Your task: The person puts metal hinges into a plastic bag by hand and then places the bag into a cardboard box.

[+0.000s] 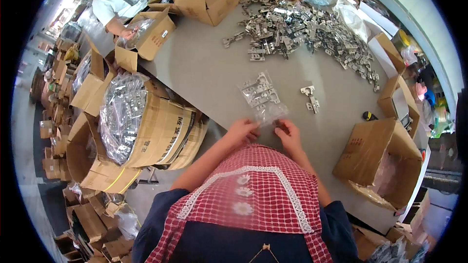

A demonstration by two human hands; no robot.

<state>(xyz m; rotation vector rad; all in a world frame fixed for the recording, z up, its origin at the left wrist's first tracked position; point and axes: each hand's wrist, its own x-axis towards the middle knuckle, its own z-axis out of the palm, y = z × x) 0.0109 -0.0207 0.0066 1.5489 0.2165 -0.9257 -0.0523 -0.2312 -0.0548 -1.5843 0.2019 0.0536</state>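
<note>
A clear plastic bag [269, 111] lies on the grey table in front of me, with metal cabinet hinges [263, 90] inside its far part. My left hand [243, 132] is closed at the bag's near left corner, fingertips pinched together. On the opposite corner, my right hand [289, 134] has its thumb and fingers closed on the film. A loose hinge [310, 100] rests on the table to the right of the bag. Farther back spreads a large heap of similar hinges [292, 27].
Beside the table at left, a big carton [161, 126] holds many bagged hinges. An open cardboard box [365, 153] stands at the right edge, near a small black-and-yellow tool [369, 116]. More cartons [207, 0] line the far edge. Another person [119, 0] works at far left.
</note>
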